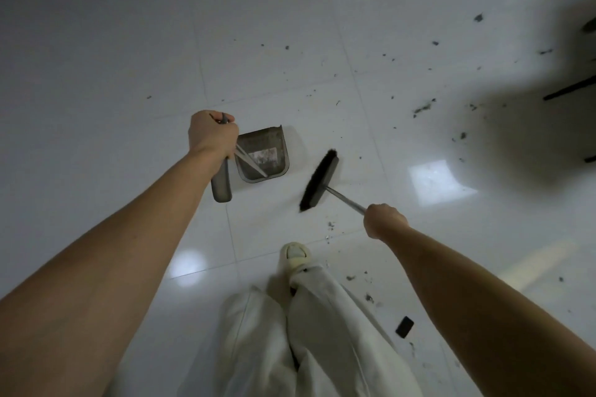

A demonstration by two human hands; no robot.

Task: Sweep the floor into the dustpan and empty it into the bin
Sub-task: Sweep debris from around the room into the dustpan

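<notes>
White glossy tiled floor (pixel 129 42), with pale reflections of light and a wide shadow far off to the right of the right hand. Dark crumbs and dust tufts (pixel 422 109) scattered beyond the right hand and also behind it, beside the pale shoe (pixel 295 256).

Left hand (pixel 211 135) closed around the top of the dustpan's upright handle (pixel 222 179); dustpan (pixel 263 155) just to the right of this hand, low at the floor, open mouth pointing away. Right hand (pixel 383 222) closed around the metal shaft of the broom (pixel 319 179); black bristle head just ahead and to the left of this hand, between the two hands, near the pan but apart from it.

Probably light, both tools: thin metal shafts, thin plastic pan. Stiff shaft, soft bristles that bend under pressure, so only a gentle push needed. Smooth tile, so probably easy sliding for the pan when the broom pushes into it; best held firmly at the handle top, as now. Fine dust likely to fly away with a quick stroke.

Hard to make out: whether the pan lip really touches the floor, and what the pale patch inside the pan is. Fingers of both hands hidden behind the knuckles. No bin in view. Small black flat object (pixel 404 326) behind the right hand, not identifiable. Dark legs of some furniture (pixel 571 90) cut off at the right edge.
</notes>
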